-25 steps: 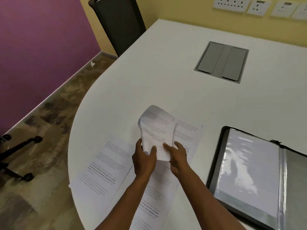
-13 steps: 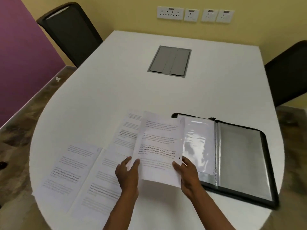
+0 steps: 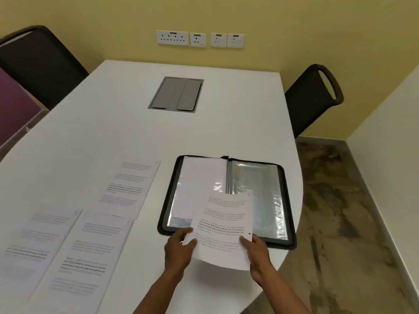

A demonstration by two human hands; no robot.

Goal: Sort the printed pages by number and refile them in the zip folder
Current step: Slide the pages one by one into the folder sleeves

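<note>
I hold one printed page (image 3: 223,227) with both hands, lifted over the near edge of the open black zip folder (image 3: 281,242). My left hand (image 3: 179,248) pinches its lower left edge; my right hand (image 3: 257,251) grips its lower right edge. A handwritten number sits in the page's top right corner. The folder lies flat with clear plastic sleeves showing; the left sleeve holds a sheet. Three more printed pages lie on the white table (image 3: 127,132): one at the far left (image 3: 34,243), one beside it (image 3: 84,257), one further back (image 3: 130,186).
A grey cable hatch (image 3: 176,94) is set into the table's middle. Black chairs stand at the back left (image 3: 38,62) and back right (image 3: 314,96). The table's rounded edge curves past the folder on the right, with floor beyond.
The page I hold has moved right, from above the loose pages to over the folder, and flattened out. The view has swung right with it.
</note>
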